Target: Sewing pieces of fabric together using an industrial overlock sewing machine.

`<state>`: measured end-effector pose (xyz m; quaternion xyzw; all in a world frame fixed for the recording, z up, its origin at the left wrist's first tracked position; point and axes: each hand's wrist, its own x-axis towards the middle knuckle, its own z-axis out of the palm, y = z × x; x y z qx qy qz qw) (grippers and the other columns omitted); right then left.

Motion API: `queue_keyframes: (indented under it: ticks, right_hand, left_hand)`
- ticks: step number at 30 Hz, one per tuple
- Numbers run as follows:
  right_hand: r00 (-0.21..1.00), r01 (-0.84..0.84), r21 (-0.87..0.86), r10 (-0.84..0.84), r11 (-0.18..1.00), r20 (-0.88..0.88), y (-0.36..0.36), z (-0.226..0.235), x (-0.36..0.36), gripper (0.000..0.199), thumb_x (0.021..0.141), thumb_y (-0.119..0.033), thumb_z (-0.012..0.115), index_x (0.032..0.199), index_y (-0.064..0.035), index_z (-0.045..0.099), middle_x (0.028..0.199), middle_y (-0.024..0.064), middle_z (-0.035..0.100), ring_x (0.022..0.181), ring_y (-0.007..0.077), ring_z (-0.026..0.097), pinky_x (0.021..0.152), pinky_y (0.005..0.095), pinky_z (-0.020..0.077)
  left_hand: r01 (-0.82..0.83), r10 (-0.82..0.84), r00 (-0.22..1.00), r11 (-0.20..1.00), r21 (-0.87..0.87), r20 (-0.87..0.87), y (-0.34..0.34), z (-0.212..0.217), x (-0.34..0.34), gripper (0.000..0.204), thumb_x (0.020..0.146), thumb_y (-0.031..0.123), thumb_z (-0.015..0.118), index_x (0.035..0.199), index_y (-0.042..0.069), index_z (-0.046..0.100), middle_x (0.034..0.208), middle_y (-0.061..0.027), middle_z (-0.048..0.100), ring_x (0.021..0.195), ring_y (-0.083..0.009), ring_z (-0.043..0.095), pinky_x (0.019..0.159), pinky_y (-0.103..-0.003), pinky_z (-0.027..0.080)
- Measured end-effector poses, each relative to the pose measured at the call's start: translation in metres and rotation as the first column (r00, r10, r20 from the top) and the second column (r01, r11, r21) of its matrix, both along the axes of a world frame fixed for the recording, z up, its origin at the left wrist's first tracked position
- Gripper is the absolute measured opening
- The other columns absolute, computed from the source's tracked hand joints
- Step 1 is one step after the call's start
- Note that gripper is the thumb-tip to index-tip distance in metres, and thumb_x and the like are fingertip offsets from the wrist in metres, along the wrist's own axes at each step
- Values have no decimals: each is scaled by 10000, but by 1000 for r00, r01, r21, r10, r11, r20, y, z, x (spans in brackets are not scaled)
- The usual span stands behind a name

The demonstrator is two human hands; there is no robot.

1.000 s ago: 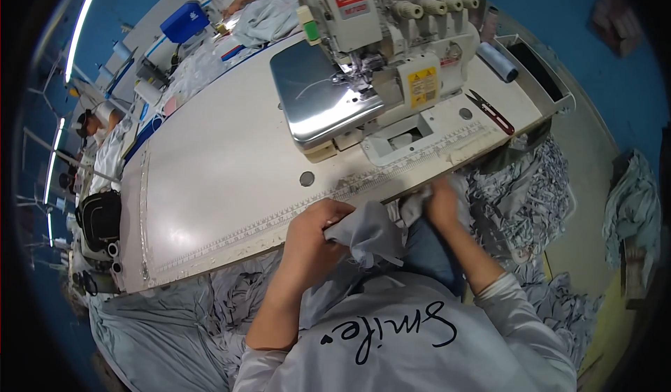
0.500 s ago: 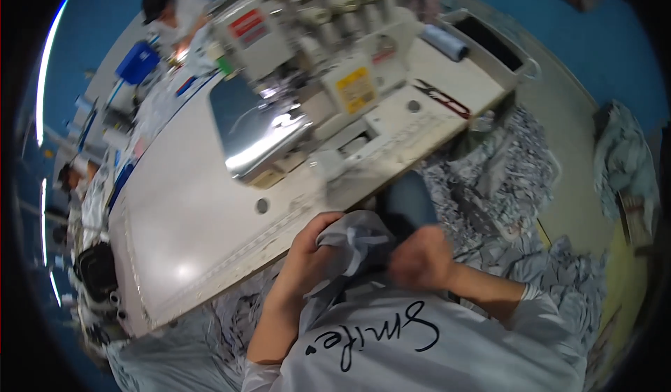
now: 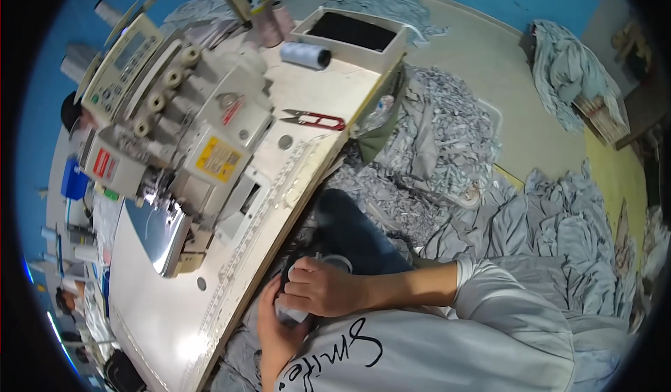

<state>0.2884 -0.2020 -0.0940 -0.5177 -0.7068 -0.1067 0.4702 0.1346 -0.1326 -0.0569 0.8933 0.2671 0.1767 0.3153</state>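
In the head view, the small grey cloth (image 3: 293, 314) is low down at the person's lap, just past the table edge and well apart from the sewing machine (image 3: 217, 144). The right hand (image 3: 323, 287) has its fingers curled in and seems to pinch the cloth from the top. The left hand (image 3: 274, 322) bends around the cloth from the other side and seems to hold it too, but the right hand hides some of its fingers. I think the handwork on this piece is partway through: it is bunched up, not laid flat. I can't tell if any edge is sewn. A big heap of grey cloth (image 3: 517, 227) lies on the right, and I can't tell which bits are done and which are left. A tub of scraps (image 3: 447, 137) sits beside the table (image 3: 143, 311). On the table are red snips (image 3: 316, 120), a blue spool of thread (image 3: 304, 55) and a white box (image 3: 391, 55). The table edge is between the cloth and the machine, and the knee (image 3: 356, 231) is right by the hands, so room looks tight there.
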Motion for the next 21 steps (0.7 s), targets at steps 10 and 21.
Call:
queue_keyframes:
  ticks: [10, 21]
  right_hand:
    - [808, 559, 388, -587, 733, -56, -35, 65, 100, 125, 738, -141, 630, 863, -153, 628, 1174, 50, 623, 1033, 222, 524, 926, 392, 307]
    - [841, 541, 166, -524, 825, -137, -27, 129, 183, 193, 680, 29, 603, 847, -64, 627, 867, 63, 674, 843, 227, 655, 742, 303, 487]
  left_hand:
    - [-657, 631, 715, 753, -16, 301, 22, -111, -68, 452, 888, 278, 533, 1164, -74, 465, 1128, -261, 559, 1025, -364, 561, 914, -423, 445]
    - [-792, 831, 542, 555, 254, -126, 90, 71, -91, 416, 821, 137, 534, 1173, -83, 505, 1155, -235, 570, 1034, -311, 570, 910, -400, 445]
